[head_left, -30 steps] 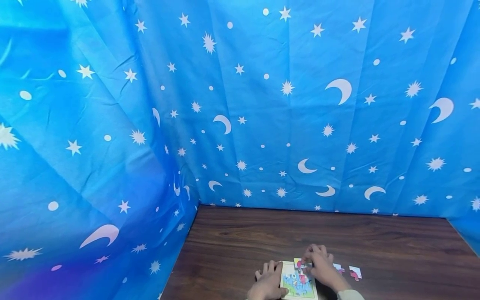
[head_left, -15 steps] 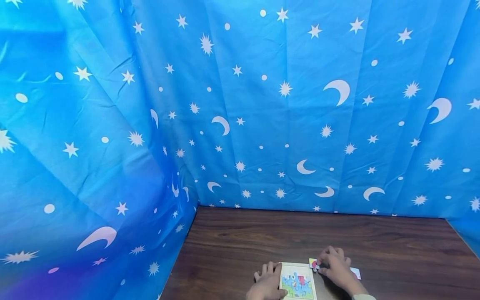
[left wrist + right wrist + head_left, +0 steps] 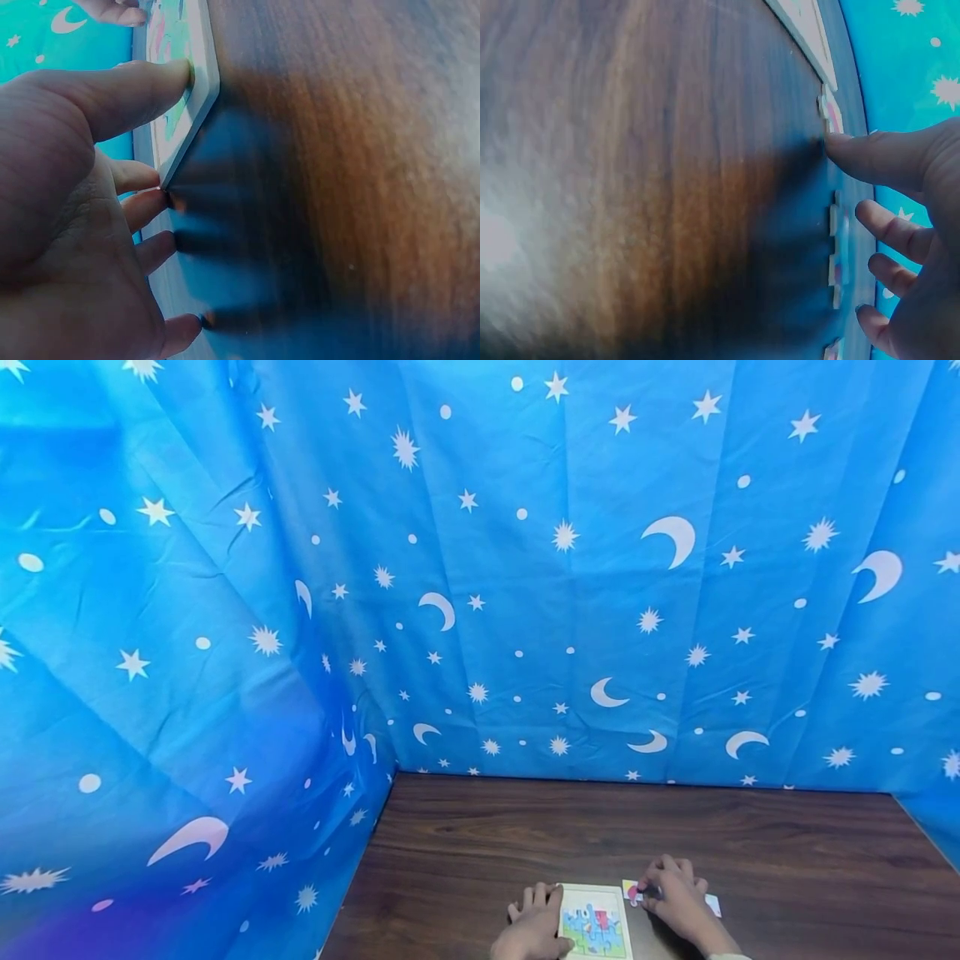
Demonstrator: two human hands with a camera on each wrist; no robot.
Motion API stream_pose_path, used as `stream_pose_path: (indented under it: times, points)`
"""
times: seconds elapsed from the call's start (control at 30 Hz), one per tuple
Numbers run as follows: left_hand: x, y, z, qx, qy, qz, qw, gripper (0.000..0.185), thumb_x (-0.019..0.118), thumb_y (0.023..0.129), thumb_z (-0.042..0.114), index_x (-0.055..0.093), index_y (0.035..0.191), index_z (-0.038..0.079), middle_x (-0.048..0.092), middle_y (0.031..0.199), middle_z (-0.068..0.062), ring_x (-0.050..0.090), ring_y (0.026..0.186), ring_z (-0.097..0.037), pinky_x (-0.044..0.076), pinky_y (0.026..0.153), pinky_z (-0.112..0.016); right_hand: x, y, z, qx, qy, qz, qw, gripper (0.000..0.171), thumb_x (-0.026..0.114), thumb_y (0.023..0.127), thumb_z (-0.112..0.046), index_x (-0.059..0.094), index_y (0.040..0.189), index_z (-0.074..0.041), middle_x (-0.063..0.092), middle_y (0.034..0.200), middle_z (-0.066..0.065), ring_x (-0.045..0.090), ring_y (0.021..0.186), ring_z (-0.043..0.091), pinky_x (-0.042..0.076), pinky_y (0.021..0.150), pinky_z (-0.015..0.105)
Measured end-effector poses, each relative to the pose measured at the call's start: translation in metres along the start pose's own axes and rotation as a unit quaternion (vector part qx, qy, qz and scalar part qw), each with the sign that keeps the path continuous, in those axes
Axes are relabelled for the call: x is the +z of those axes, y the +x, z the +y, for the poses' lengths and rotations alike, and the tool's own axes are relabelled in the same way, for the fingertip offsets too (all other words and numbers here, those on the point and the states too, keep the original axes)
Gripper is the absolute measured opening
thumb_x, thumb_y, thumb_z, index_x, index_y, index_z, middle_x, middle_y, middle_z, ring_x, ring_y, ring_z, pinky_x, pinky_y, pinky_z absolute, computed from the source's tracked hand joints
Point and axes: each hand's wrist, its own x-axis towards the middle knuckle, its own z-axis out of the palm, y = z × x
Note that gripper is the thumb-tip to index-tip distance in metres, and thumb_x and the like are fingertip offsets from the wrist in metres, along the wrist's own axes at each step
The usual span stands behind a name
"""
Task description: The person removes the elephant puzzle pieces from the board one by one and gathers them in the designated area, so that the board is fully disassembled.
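head: high, forward-down | wrists: close, table-level | shared: puzzle board [image 3: 596,932]

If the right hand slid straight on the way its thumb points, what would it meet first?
Probably the loose puzzle piece at the tip of the right hand's thumb; beyond it lies the puzzle board. Whether they already touch is unclear.

Backdrop: blue cloth [image 3: 525,568] printed with white stars, dots and crescent moons, hanging in creased folds on the left, back and right | Furniture: dark brown wood-grain table [image 3: 600,827] meeting the cloth at its far edge | Light: bright, even
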Motion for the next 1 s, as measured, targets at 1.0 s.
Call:
stream_pose_path:
  times: [1.0]
  points:
    - [0.006, 0.002, 0.037, -0.087, 0.118, 0.111, 0.9830, 0.075, 0.058, 0.076, 0.066, 0.047, 0.125, 0.011, 0.040, 0.114, -0.009, 0.037, 0.108, -0.031, 0.035, 0.076, -0.066, 0.015, -0.017, -0.027, -0.129, -0.020, -0.035, 0.991, 0.021, 0.081, 0.061, -0.026, 0.068, 0.077, -0.028, 0.049, 0.099, -0.004, 0.040, 0.103, 0.034, 0.032, 0.070, 0.051]
